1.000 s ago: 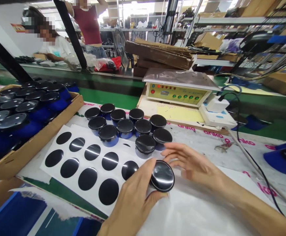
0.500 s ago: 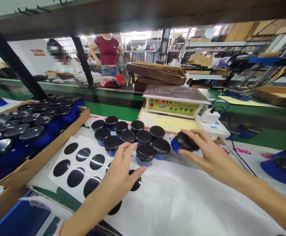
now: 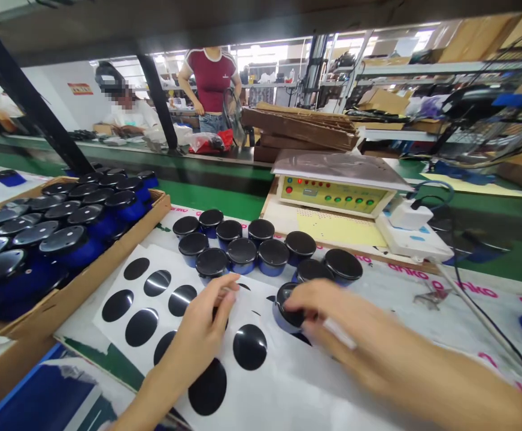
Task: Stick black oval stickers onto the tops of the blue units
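Observation:
My right hand [image 3: 333,317], smeared by motion, has its fingers on a round blue container with a glossy black top [image 3: 284,306], at the near end of a group. The container looks slightly tilted. My left hand [image 3: 211,311] is over a white sheet [image 3: 146,269] of round black stickers [image 3: 249,347]; its fingers are bent, with a gap between thumb and fingertips and nothing visible held. Behind my hands stand several more such containers [image 3: 242,254], close together. The right one [image 3: 342,266] stands at the group's edge.
On the left, a cardboard tray [image 3: 121,251] holds many similar containers. A control box with lit buttons [image 3: 333,191] stands behind the group, beside a white power adapter [image 3: 409,215] and a cable [image 3: 489,317]. Two people are across the green bench.
My right hand has let go of one container at the group's right edge and moved left and nearer, onto the front container. My left hand's fingers have drawn in. The view has shifted slightly.

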### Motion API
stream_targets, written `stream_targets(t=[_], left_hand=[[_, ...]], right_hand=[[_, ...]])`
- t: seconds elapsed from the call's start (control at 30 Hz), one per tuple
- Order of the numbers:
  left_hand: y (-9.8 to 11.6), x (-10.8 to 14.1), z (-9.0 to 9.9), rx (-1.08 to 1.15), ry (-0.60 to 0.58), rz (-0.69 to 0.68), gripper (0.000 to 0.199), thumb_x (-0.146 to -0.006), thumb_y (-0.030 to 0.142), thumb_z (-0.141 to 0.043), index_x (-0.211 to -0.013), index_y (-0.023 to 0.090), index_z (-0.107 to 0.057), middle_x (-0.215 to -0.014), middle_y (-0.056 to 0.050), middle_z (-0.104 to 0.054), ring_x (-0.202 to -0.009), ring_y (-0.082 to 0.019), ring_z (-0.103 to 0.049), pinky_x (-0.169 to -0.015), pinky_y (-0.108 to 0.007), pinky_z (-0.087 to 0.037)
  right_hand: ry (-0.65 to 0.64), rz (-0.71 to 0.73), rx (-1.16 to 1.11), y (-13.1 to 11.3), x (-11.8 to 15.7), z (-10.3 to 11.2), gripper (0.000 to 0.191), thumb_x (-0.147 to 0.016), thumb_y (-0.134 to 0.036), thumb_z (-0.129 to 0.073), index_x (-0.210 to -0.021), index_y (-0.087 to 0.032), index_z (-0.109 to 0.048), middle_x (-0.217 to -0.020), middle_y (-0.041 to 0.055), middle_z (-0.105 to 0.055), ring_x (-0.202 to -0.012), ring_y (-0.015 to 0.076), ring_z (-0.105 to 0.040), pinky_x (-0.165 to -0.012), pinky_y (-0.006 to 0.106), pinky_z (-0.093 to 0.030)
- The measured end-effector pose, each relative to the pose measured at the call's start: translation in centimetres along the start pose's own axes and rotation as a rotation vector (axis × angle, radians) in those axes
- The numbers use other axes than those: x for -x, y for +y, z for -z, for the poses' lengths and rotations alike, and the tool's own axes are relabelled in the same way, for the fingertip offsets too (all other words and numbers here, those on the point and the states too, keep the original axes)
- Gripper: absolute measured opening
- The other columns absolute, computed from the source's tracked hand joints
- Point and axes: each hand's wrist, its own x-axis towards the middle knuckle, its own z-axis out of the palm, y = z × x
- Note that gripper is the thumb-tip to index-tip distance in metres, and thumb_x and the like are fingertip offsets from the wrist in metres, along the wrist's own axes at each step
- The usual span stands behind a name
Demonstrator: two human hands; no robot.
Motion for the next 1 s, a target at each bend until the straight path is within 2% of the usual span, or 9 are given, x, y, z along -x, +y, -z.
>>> stream_targets(t=[0.17, 0.27, 0.43, 0.5, 0.57, 0.63, 0.8, 0.9, 1.0], left_hand=[[-1.8, 0.3, 0.2, -0.007, 0.064, -0.016, 0.024, -0.092, 0.029, -0.044, -0.112, 0.021, -0.052, -0.093, -0.003, -0.063, -0.084, -0.015, -0.062, -0.081, -0.033, -0.051], [-1.8, 0.3, 0.0, -0.019, 0.064, -0.022, 0.023, -0.091, 0.027, -0.045, -0.112, 0.021, -0.053, -0.092, -0.003, -0.064, -0.082, -0.015, -0.063, -0.08, -0.034, -0.052], [-2.1, 0.3, -0.2, -0.069, 0.056, -0.068, 0.021, -0.092, 0.025, -0.042, -0.11, 0.021, -0.053, -0.094, -0.003, -0.063, -0.083, -0.015, -0.062, -0.079, -0.032, -0.052], [-2.3, 0.4, 0.0, -0.118, 0.049, -0.092, 0.021, -0.093, 0.025, -0.041, -0.11, 0.022, -0.053, -0.096, -0.003, -0.063, -0.084, -0.015, -0.062, -0.079, -0.032, -0.052], [-1.9, 0.4, 0.4, -0.167, 0.009, -0.108, 0.021, -0.093, 0.025, -0.041, -0.111, 0.024, -0.051, -0.096, -0.002, -0.063, -0.083, -0.015, -0.063, -0.078, -0.03, -0.053], [-0.7, -0.2, 1.1, -0.232, -0.041, -0.144, 0.023, -0.092, 0.025, -0.043, -0.114, 0.027, -0.049, -0.095, -0.001, -0.064, -0.083, -0.015, -0.064, -0.075, -0.028, -0.053], [4.0, -5.6, 0.9, -0.438, 0.007, -0.444, 0.035, -0.089, 0.025, -0.049, -0.124, 0.028, -0.042, -0.114, -0.003, -0.061, -0.105, -0.02, -0.057, -0.09, -0.035, -0.046], [5.5, -10.1, -1.5, -0.485, -0.046, -0.544, 0.071, -0.079, 0.033, -0.065, -0.137, 0.021, -0.026, -0.12, -0.01, -0.057, -0.114, -0.027, -0.051, -0.097, -0.044, -0.04], [5.5, -13.0, -3.7, -0.464, -0.129, -0.486, 0.098, -0.071, 0.039, -0.073, -0.143, 0.018, -0.011, -0.114, -0.011, -0.061, -0.112, -0.031, -0.052, -0.095, -0.046, -0.041]], right_hand=[[-0.302, 0.228, 0.177, -3.3, -3.4, -5.7, 0.037, -0.072, -0.004, -0.055, -0.109, -0.012, -0.055, -0.112, 0.0135, -0.058, -0.099, 0.0274, -0.055, -0.078, 0.037, -0.052], [-0.381, 0.273, 0.241, -3.0, -4.9, -6.6, 0.043, -0.067, -0.005, -0.058, -0.11, -0.01, -0.054, -0.118, 0.0144, -0.056, -0.09, 0.0243, -0.057, -0.071, 0.032, -0.053], [-0.219, 0.387, 0.351, -3.9, -5.0, -5.8, 0.03, -0.078, -0.012, -0.052, -0.107, -0.011, -0.058, -0.109, 0.0123, -0.063, -0.094, 0.0246, -0.058, -0.072, 0.031, -0.051], [-0.186, 0.404, 0.373, -4.4, -4.4, -5.0, 0.017, -0.085, -0.015, -0.047, -0.09, -0.016, -0.063, -0.09, 0.0076, -0.067, -0.075, 0.0212, -0.06, -0.058, 0.031, -0.048], [-0.126, 0.432, 0.299, -4.0, -3.8, -3.2, 0.024, -0.089, -0.016, -0.043, -0.073, -0.021, -0.061, -0.073, 0.0027, -0.065, -0.059, 0.0168, -0.054, -0.051, 0.029, -0.043], [-0.008, 0.335, 0.117, -2.4, -3.5, -0.4, 0.028, -0.091, -0.018, -0.042, -0.068, -0.023, -0.057, -0.069, 0.0006, -0.062, -0.057, 0.0144, -0.051, -0.052, 0.027, -0.041], [0.35, -0.366, -0.54, 5.7, -4.9, 5.1, 0.024, -0.078, -0.041, -0.063, -0.068, -0.02, -0.057, -0.079, 0.0017, -0.059, -0.075, 0.0159, -0.054, -0.066, 0.027, -0.04], [0.345, -0.576, -0.904, 9.8, -6.1, 4.4, 0.03, -0.069, -0.043, -0.07, -0.067, -0.017, -0.057, -0.075, 0.002, -0.059, -0.071, 0.0148, -0.053, -0.066, 0.028, -0.039], [0.321, -0.618, -0.936, 11.8, -6.5, 2.6, 0.031, -0.066, -0.044, -0.069, -0.067, -0.016, -0.055, -0.07, 0.0007, -0.056, -0.064, 0.0132, -0.05, -0.063, 0.028, -0.036]])
